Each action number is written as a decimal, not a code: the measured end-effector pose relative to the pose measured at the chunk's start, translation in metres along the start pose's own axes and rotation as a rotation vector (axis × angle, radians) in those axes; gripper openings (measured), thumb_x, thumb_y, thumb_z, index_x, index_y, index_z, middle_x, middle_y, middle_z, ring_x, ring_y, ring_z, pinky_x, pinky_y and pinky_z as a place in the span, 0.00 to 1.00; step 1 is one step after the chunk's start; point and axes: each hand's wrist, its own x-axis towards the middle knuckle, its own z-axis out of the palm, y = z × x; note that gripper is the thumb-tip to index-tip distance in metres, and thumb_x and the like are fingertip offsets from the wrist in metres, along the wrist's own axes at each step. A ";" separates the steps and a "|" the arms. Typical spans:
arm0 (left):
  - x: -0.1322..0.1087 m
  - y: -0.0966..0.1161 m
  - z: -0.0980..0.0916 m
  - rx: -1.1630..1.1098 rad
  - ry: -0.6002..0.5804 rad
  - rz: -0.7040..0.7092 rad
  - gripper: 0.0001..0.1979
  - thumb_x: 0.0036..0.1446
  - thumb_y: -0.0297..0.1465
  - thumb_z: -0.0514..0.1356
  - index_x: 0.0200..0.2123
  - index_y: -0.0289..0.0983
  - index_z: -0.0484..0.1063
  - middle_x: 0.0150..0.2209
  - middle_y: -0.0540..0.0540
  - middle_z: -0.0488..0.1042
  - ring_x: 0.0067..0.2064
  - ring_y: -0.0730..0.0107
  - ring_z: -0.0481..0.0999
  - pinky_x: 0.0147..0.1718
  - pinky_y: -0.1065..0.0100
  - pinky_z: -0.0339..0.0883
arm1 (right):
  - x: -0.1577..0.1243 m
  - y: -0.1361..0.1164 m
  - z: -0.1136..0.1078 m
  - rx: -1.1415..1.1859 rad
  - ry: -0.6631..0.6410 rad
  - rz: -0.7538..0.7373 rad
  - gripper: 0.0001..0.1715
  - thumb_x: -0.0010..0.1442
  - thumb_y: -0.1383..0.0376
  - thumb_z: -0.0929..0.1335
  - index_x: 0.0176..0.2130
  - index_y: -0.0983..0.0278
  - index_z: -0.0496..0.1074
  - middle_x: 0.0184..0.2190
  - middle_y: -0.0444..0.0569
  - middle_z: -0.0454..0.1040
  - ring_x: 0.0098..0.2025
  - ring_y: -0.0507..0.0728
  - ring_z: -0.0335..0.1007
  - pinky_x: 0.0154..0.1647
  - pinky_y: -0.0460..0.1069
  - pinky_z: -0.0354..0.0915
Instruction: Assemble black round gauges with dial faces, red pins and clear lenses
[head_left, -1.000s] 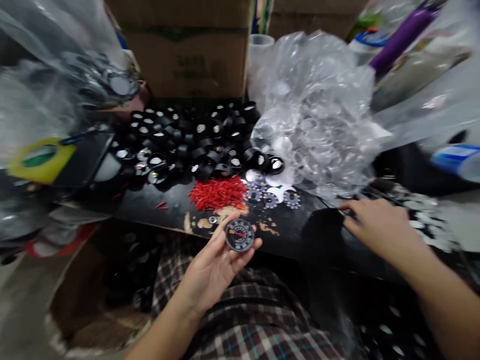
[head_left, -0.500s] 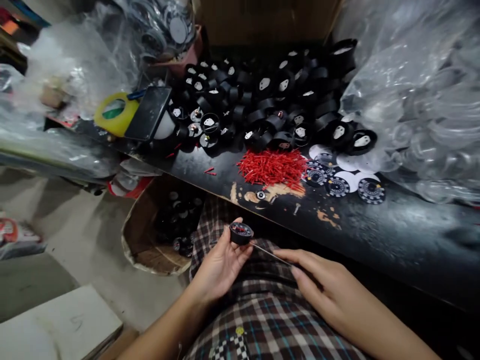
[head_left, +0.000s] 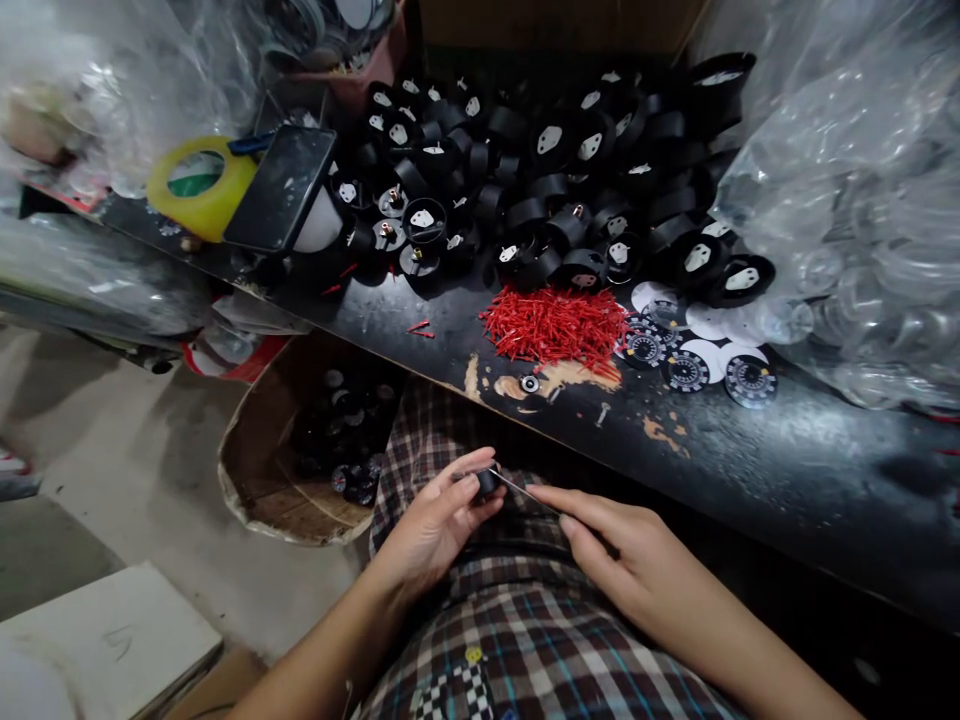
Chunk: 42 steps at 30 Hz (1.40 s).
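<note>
My left hand (head_left: 442, 515) holds a small round black gauge (head_left: 487, 484) between thumb and fingers, above my lap. The gauge is tipped so its dial is mostly turned out of sight. In my right hand (head_left: 619, 535) is a thin metal rod (head_left: 517, 487), gripped along its length with the index finger stretched over it. The rod's tip meets the gauge near its upper edge; exactly where it touches is too small to tell. Whatever handle the rod has is hidden in my palm. Beyond my hands, a pile of red pointers (head_left: 553, 328) lies on the black bench (head_left: 360, 315).
Black gauge casings (head_left: 525, 215) crowd the back of the bench. Printed dials (head_left: 750, 381) lie right of the pointers, beside clear plastic bags (head_left: 840, 220). A yellow tape roll (head_left: 187, 188) and a phone-like dark slab (head_left: 281, 190) sit left. Below stands a carton (head_left: 244, 480) with gauges inside.
The gauge has tilted in my left hand, turning its dial away from view. The rod's tip has moved from its lower side to near its upper edge. The view has shifted slightly.
</note>
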 end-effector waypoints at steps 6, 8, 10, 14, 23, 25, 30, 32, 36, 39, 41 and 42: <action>0.004 -0.014 -0.007 0.108 0.060 -0.041 0.22 0.35 0.29 0.73 0.37 0.34 0.72 0.34 0.46 0.78 0.26 0.77 0.72 0.24 0.73 0.62 | -0.004 0.016 0.014 0.040 -0.127 0.082 0.24 0.64 0.65 0.58 0.54 0.63 0.71 0.48 0.51 0.77 0.49 0.59 0.75 0.51 0.55 0.70; 0.007 -0.022 -0.008 0.141 0.088 -0.032 0.23 0.34 0.31 0.73 0.36 0.33 0.70 0.28 0.50 0.76 0.22 0.79 0.67 0.20 0.74 0.57 | -0.006 0.023 0.023 0.082 -0.120 0.129 0.23 0.63 0.64 0.58 0.53 0.64 0.73 0.47 0.52 0.77 0.49 0.59 0.75 0.50 0.54 0.71; 0.011 -0.031 -0.010 0.178 0.118 -0.021 0.24 0.34 0.33 0.73 0.36 0.34 0.68 0.22 0.54 0.71 0.20 0.80 0.64 0.19 0.74 0.54 | -0.008 0.029 0.032 0.122 -0.081 0.152 0.23 0.63 0.64 0.58 0.51 0.64 0.74 0.47 0.52 0.78 0.49 0.59 0.75 0.49 0.52 0.71; 0.017 -0.044 -0.018 0.265 0.174 0.014 0.25 0.35 0.34 0.72 0.37 0.35 0.66 0.15 0.60 0.64 0.16 0.81 0.60 0.18 0.74 0.51 | -0.015 0.037 0.050 0.149 0.040 0.144 0.21 0.64 0.64 0.59 0.50 0.64 0.74 0.47 0.51 0.78 0.48 0.57 0.76 0.50 0.51 0.71; 0.026 -0.058 -0.032 0.382 0.212 0.104 0.24 0.41 0.35 0.69 0.41 0.36 0.65 0.15 0.60 0.64 0.16 0.79 0.61 0.19 0.73 0.53 | -0.020 0.045 0.067 0.119 0.142 0.087 0.21 0.65 0.66 0.58 0.52 0.64 0.72 0.47 0.50 0.78 0.47 0.56 0.76 0.48 0.49 0.71; 0.026 -0.059 -0.032 0.386 0.209 0.113 0.24 0.41 0.36 0.69 0.42 0.37 0.65 0.15 0.60 0.64 0.17 0.79 0.61 0.20 0.73 0.53 | -0.020 0.046 0.066 0.143 0.124 0.123 0.21 0.65 0.64 0.58 0.51 0.64 0.73 0.47 0.50 0.78 0.49 0.56 0.75 0.49 0.50 0.71; 0.016 -0.058 -0.027 0.397 0.160 0.093 0.27 0.39 0.38 0.70 0.43 0.37 0.66 0.21 0.57 0.69 0.19 0.80 0.62 0.21 0.73 0.55 | -0.022 0.041 0.051 0.166 0.000 0.200 0.19 0.63 0.63 0.62 0.51 0.60 0.73 0.49 0.47 0.77 0.50 0.57 0.74 0.52 0.52 0.69; 0.007 -0.057 -0.028 0.404 0.134 0.072 0.28 0.40 0.40 0.70 0.43 0.36 0.67 0.22 0.56 0.70 0.19 0.80 0.62 0.21 0.73 0.54 | -0.025 0.037 0.043 0.146 -0.046 0.187 0.18 0.62 0.65 0.62 0.50 0.59 0.74 0.48 0.46 0.77 0.50 0.57 0.74 0.52 0.51 0.69; -0.010 -0.056 -0.034 0.431 0.082 0.000 0.27 0.41 0.42 0.69 0.43 0.35 0.69 0.21 0.55 0.70 0.17 0.79 0.62 0.18 0.72 0.53 | -0.033 0.028 0.034 0.121 -0.147 0.111 0.20 0.64 0.66 0.61 0.51 0.57 0.74 0.47 0.45 0.78 0.49 0.58 0.75 0.50 0.51 0.70; -0.013 -0.056 -0.036 0.438 0.064 -0.058 0.26 0.42 0.40 0.69 0.42 0.33 0.69 0.17 0.56 0.67 0.17 0.78 0.63 0.17 0.73 0.55 | -0.035 0.026 0.036 0.085 -0.188 0.111 0.21 0.64 0.66 0.60 0.53 0.57 0.73 0.44 0.46 0.79 0.47 0.59 0.76 0.48 0.53 0.71; -0.009 -0.056 -0.036 0.436 0.066 -0.083 0.23 0.45 0.39 0.68 0.41 0.33 0.68 0.19 0.56 0.68 0.17 0.79 0.62 0.16 0.73 0.56 | -0.034 0.027 0.040 0.071 -0.163 0.111 0.21 0.65 0.66 0.60 0.53 0.57 0.73 0.43 0.46 0.80 0.46 0.60 0.77 0.47 0.53 0.71; -0.006 -0.057 -0.036 0.438 0.071 -0.090 0.20 0.48 0.38 0.67 0.41 0.33 0.68 0.21 0.55 0.69 0.17 0.80 0.62 0.16 0.74 0.56 | -0.032 0.028 0.043 0.075 -0.146 0.104 0.21 0.65 0.67 0.59 0.53 0.57 0.73 0.44 0.46 0.80 0.46 0.59 0.77 0.48 0.53 0.71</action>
